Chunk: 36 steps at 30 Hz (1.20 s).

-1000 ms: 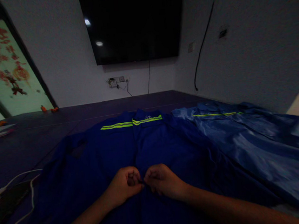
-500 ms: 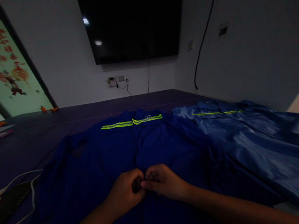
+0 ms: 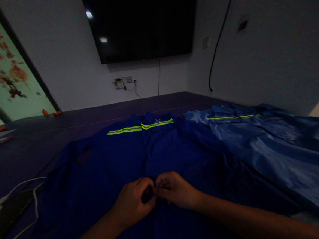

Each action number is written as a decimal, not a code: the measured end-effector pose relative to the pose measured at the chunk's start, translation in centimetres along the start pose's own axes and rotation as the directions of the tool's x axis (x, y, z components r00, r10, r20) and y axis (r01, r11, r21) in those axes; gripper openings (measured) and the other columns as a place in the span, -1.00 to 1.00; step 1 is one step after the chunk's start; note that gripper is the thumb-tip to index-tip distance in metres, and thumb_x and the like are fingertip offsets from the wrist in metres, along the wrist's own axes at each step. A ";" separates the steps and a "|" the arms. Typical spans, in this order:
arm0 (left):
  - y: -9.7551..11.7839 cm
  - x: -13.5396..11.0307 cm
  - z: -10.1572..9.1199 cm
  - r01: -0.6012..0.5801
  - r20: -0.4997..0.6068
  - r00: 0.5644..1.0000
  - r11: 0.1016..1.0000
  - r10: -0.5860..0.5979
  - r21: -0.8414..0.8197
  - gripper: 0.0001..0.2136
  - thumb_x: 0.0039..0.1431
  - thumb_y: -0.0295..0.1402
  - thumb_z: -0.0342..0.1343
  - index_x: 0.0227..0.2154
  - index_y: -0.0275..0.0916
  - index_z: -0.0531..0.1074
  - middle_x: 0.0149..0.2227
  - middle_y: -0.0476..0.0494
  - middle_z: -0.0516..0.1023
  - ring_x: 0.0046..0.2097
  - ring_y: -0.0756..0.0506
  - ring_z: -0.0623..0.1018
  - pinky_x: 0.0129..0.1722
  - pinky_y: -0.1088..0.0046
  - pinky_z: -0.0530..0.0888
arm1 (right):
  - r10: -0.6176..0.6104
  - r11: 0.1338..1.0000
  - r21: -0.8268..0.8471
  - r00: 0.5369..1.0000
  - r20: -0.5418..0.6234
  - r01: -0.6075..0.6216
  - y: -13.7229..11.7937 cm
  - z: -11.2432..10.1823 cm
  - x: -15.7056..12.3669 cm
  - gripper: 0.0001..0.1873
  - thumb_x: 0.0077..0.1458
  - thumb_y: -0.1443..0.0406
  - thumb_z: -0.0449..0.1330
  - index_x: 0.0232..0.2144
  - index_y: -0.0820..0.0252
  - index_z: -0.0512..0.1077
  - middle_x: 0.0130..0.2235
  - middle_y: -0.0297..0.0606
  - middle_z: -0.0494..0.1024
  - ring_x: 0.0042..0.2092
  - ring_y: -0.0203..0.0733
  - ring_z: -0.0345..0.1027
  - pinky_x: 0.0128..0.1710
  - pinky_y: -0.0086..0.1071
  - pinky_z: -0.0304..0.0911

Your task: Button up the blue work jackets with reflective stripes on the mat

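A dark blue work jacket (image 3: 123, 156) with yellow-green reflective stripes across the chest lies spread out, its collar at the far end. Over its front opening, my left hand (image 3: 137, 198) pinches the jacket's front edge between thumb and fingers. My right hand (image 3: 176, 191) meets it fingertip to fingertip, also pinching at the front edge. The small piece of cloth, or any button, between the fingertips is too dark to make out.
To the right lies a second, lighter blue jacket (image 3: 263, 143) with a reflective stripe. At lower left are a white cable (image 3: 36, 206) and a dark flat object (image 3: 11, 218). Purple matting (image 3: 97, 116) reaches the wall, below a television (image 3: 144, 23).
The view has tilted slightly, so the background sits a little higher. Both hands stay together at the jacket's front opening, with the fingertips shifted only slightly.
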<state>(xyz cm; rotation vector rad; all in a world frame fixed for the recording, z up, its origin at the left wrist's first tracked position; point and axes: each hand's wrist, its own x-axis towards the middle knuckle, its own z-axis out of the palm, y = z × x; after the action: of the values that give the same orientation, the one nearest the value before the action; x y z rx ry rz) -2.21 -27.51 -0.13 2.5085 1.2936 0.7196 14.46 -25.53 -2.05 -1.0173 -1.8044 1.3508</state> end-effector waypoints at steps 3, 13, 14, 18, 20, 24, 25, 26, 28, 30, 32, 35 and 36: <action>0.0 0.0 -0.1 0.005 -0.011 1.000 1.000 -0.005 0.020 -0.91 -0.06 -0.38 0.09 -0.42 -0.22 0.33 -0.52 0.04 0.41 -0.47 0.03 0.40 -0.52 0.57 0.25 | 0.001 1.000 0.003 1.000 -0.002 -0.001 0.0 0.0 0.0 -0.85 -0.05 0.26 0.12 -0.51 0.27 0.33 -0.63 -0.44 0.34 -0.66 -0.47 0.16 -0.69 -0.60 0.03; -0.1 0.1 -0.3 -0.028 0.003 1.000 0.997 0.028 0.069 -0.91 -0.06 -0.36 0.08 -0.51 -0.23 0.28 -0.52 0.02 0.40 -0.49 0.03 0.37 -0.53 0.55 0.25 | 0.040 0.999 -0.034 0.999 -0.034 -0.041 -0.4 0.0 -0.4 -0.85 -0.03 0.26 0.08 -0.51 0.26 0.33 -0.66 -0.44 0.35 -0.65 -0.42 0.25 -0.67 -0.58 0.13; -0.1 0.1 -0.4 -0.035 0.011 0.999 0.997 0.034 0.067 -0.92 -0.07 -0.36 0.08 -0.50 -0.23 0.29 -0.52 0.01 0.40 -0.48 0.03 0.37 -0.52 0.55 0.26 | 0.042 0.999 -0.023 0.998 -0.038 -0.043 -0.4 0.0 -0.3 -0.85 -0.04 0.26 0.08 -0.51 0.26 0.33 -0.67 -0.44 0.34 -0.65 -0.42 0.25 -0.67 -0.58 0.14; 0.0 0.1 -0.5 -0.062 0.041 0.997 0.997 0.059 0.055 -0.90 -0.10 -0.41 0.06 -0.44 -0.22 0.30 -0.47 0.00 0.42 -0.45 0.02 0.39 -0.48 0.54 0.28 | 0.058 0.997 0.043 0.998 -0.027 -0.056 -0.3 0.1 -0.2 -0.90 -0.07 0.30 0.08 -0.51 0.26 0.31 -0.68 -0.46 0.34 -0.65 -0.41 0.27 -0.65 -0.57 0.16; 0.0 0.1 -0.5 -0.053 0.052 0.997 0.997 0.051 0.052 -0.88 -0.11 -0.42 0.06 -0.42 -0.21 0.30 -0.46 0.00 0.42 -0.44 0.01 0.40 -0.47 0.53 0.29 | 0.061 0.995 0.081 0.998 -0.016 -0.060 -0.2 0.1 -0.2 -0.90 -0.07 0.31 0.08 -0.51 0.26 0.30 -0.68 -0.45 0.35 -0.65 -0.40 0.28 -0.65 -0.56 0.17; -0.2 0.2 -0.4 -0.014 0.062 0.998 0.999 0.012 0.039 -0.87 -0.10 -0.40 0.07 -0.41 -0.20 0.30 -0.44 0.02 0.43 -0.42 0.01 0.41 -0.46 0.53 0.29 | 0.052 0.991 0.120 0.999 -0.001 -0.051 0.0 0.0 -0.1 -0.88 -0.07 0.28 0.08 -0.52 0.25 0.30 -0.68 -0.44 0.37 -0.64 -0.39 0.29 -0.64 -0.56 0.17; -0.2 0.2 -0.3 -0.004 0.062 0.998 0.999 0.002 0.037 -0.87 -0.10 -0.40 0.08 -0.41 -0.20 0.31 -0.44 0.02 0.43 -0.42 0.01 0.41 -0.46 0.54 0.29 | 0.049 0.991 0.121 0.999 0.004 -0.050 0.0 -0.1 -0.1 -0.87 -0.07 0.27 0.08 -0.52 0.25 0.30 -0.68 -0.45 0.37 -0.64 -0.39 0.29 -0.64 -0.56 0.16; -0.2 0.2 -0.3 0.006 0.063 0.998 0.999 -0.008 0.036 -0.87 -0.10 -0.39 0.09 -0.41 -0.20 0.31 -0.44 0.02 0.44 -0.41 0.01 0.41 -0.46 0.54 0.29 | 0.049 0.991 0.124 0.999 0.008 -0.049 0.0 -0.1 -0.1 -0.87 -0.07 0.27 0.09 -0.52 0.25 0.30 -0.68 -0.45 0.36 -0.64 -0.39 0.29 -0.64 -0.56 0.16; -0.3 0.3 -0.3 0.021 0.066 0.998 0.999 -0.023 0.041 -0.87 -0.10 -0.37 0.10 -0.42 -0.21 0.31 -0.44 0.03 0.44 -0.42 0.01 0.41 -0.47 0.55 0.28 | 0.052 0.989 0.135 0.999 0.011 -0.053 0.0 -0.1 -0.1 -0.86 -0.08 0.26 0.10 -0.52 0.25 0.29 -0.68 -0.45 0.36 -0.65 -0.40 0.28 -0.64 -0.56 0.16; -0.3 0.3 -0.2 0.020 0.065 0.998 0.999 -0.023 0.048 -0.88 -0.08 -0.36 0.11 -0.44 -0.21 0.31 -0.45 0.02 0.44 -0.42 0.01 0.41 -0.47 0.55 0.28 | 0.059 0.988 0.145 0.998 0.003 -0.059 0.0 0.0 -0.1 -0.88 -0.09 0.28 0.09 -0.53 0.25 0.29 -0.69 -0.46 0.35 -0.66 -0.40 0.27 -0.65 -0.56 0.15; -0.3 0.2 -0.2 0.009 0.061 0.998 0.998 -0.012 0.055 -0.89 -0.06 -0.34 0.11 -0.44 -0.21 0.31 -0.45 0.02 0.44 -0.42 0.01 0.41 -0.47 0.55 0.28 | 0.070 0.987 0.144 0.998 -0.004 -0.069 -0.1 0.0 -0.1 -0.91 -0.10 0.30 0.09 -0.53 0.24 0.29 -0.70 -0.47 0.35 -0.67 -0.40 0.26 -0.65 -0.56 0.15; -0.2 0.1 -0.1 -0.006 0.051 0.999 0.998 0.003 0.067 -0.89 -0.05 -0.34 0.10 -0.44 -0.22 0.31 -0.45 0.01 0.44 -0.42 0.01 0.42 -0.47 0.55 0.27 | 0.075 0.989 0.126 0.997 -0.004 -0.074 -0.2 0.0 -0.1 -0.94 -0.13 0.34 0.09 -0.54 0.24 0.29 -0.69 -0.47 0.35 -0.66 -0.39 0.28 -0.66 -0.56 0.14; -0.2 0.1 -0.1 -0.013 0.047 0.999 0.997 0.009 0.070 -0.89 -0.05 -0.34 0.10 -0.43 -0.22 0.31 -0.45 0.01 0.44 -0.42 0.01 0.42 -0.47 0.55 0.27 | 0.073 0.990 0.119 0.997 -0.003 -0.072 -0.3 -0.1 -0.2 -0.95 -0.14 0.35 0.10 -0.54 0.25 0.30 -0.69 -0.46 0.36 -0.65 -0.39 0.29 -0.66 -0.56 0.14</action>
<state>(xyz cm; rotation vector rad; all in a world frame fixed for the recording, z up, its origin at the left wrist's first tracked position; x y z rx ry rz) -2.40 -27.29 -0.08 2.5737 1.3125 0.6245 14.56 -25.67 -1.78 -1.0316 -1.6747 1.4780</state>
